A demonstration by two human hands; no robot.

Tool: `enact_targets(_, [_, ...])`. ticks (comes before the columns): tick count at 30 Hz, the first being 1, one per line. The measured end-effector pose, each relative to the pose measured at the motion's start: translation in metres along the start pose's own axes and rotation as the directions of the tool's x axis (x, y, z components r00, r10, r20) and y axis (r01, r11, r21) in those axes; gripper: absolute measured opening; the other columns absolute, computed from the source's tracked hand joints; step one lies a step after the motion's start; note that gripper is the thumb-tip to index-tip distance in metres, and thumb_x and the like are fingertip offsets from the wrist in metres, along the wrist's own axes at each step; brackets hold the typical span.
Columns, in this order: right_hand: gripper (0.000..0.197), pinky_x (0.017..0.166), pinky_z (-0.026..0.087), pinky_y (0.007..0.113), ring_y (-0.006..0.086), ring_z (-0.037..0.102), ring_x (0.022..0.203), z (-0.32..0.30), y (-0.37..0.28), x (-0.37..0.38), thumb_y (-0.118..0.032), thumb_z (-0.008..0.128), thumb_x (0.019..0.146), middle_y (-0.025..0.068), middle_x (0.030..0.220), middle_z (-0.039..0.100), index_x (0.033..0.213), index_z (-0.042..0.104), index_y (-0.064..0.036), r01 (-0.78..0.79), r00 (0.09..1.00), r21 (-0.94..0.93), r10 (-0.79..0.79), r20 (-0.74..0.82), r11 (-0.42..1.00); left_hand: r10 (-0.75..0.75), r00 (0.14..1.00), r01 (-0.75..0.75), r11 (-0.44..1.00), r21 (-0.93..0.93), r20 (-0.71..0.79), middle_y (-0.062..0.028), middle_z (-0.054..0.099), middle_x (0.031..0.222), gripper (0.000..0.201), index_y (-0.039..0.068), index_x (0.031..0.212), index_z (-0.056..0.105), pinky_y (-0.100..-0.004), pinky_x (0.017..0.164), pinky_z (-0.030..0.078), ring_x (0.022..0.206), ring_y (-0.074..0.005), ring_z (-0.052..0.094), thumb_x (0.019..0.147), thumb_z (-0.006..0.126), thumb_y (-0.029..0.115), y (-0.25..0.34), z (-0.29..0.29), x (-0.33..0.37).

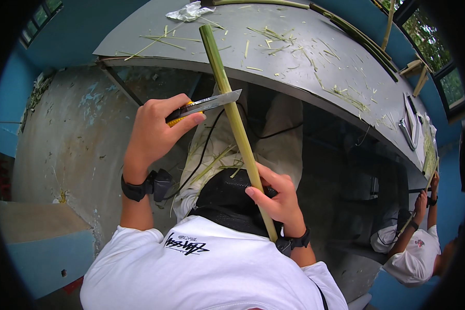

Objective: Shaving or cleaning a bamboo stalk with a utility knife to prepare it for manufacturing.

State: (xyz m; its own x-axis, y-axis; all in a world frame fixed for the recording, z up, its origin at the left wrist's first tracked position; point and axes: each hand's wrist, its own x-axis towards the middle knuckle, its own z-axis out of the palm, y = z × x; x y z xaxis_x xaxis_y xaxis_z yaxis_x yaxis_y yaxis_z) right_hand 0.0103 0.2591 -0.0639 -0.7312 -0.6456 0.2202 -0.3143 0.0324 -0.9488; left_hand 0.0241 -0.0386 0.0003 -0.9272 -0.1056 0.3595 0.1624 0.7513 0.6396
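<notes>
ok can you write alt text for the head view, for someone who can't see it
A person's left hand holds a utility knife, its blade across a green stalk that the right hand grasps lower down. Pale shavings litter the gray table ahead; another person is at right.

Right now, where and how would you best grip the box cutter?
I'd take the box cutter by its black-and-yellow handle, coming from the left. The bare blade points right and crosses the green stalk in this view, so that end looks unsafe to grab. The left hand already occupies the handle, so it would have to make room first.
</notes>
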Motion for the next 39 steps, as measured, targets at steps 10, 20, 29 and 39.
enact_targets(10, [0.058,0.061,0.048,0.025,0.0129,0.062,0.062,0.002,-0.001,0.002,-0.002,0.076,0.086,0.0086,0.077,0.066,0.141,0.058,0.0049,0.047,0.999,-0.064,-0.047,0.001,0.997,-0.103,0.995,0.102,0.991,0.089,0.015,-0.0105,0.050,0.065,0.036,-0.001,0.090,0.067,-0.0342,0.057,0.039,0.057,-0.0227,0.045,0.087,0.079,0.033,0.005,-0.008,0.007])
enact_targets(20, [0.058,0.059,0.044,0.033,0.0204,0.054,0.057,0.002,-0.010,0.006,-0.010,0.078,0.087,0.0094,0.070,0.058,0.141,0.059,0.0023,0.230,0.958,-0.025,-0.221,0.183,0.973,-0.149,0.773,0.449,0.815,0.367,-0.616,-0.0102,0.061,0.065,0.055,0.006,0.093,0.073,-0.0377,0.060,0.045,0.061,-0.0294,0.059,0.095,0.065,0.060,-0.084,-0.071,0.043])
enact_targets(29, [0.051,0.060,0.044,0.030,0.0192,0.057,0.060,0.000,-0.005,0.008,-0.007,0.073,0.091,0.0102,0.073,0.059,0.139,0.060,0.0029,0.049,0.997,-0.035,-0.047,0.065,0.998,0.000,0.879,0.043,0.996,0.078,-0.476,-0.0037,0.047,0.063,0.044,0.002,0.094,0.068,-0.0299,0.055,0.035,0.057,-0.0156,0.042,0.094,0.074,0.046,-0.034,-0.037,0.016])
enact_targets(39, [0.048,0.062,0.045,0.027,0.0139,0.059,0.063,-0.002,-0.007,0.005,-0.004,0.072,0.090,0.0083,0.079,0.065,0.136,0.060,0.0059,-0.025,0.999,0.030,0.025,0.022,0.999,0.120,0.983,-0.099,0.985,0.144,-0.141,-0.0107,0.056,0.065,0.031,0.002,0.088,0.064,-0.0329,0.055,0.040,0.055,-0.0250,0.050,0.086,0.081,0.027,0.009,-0.005,0.000])
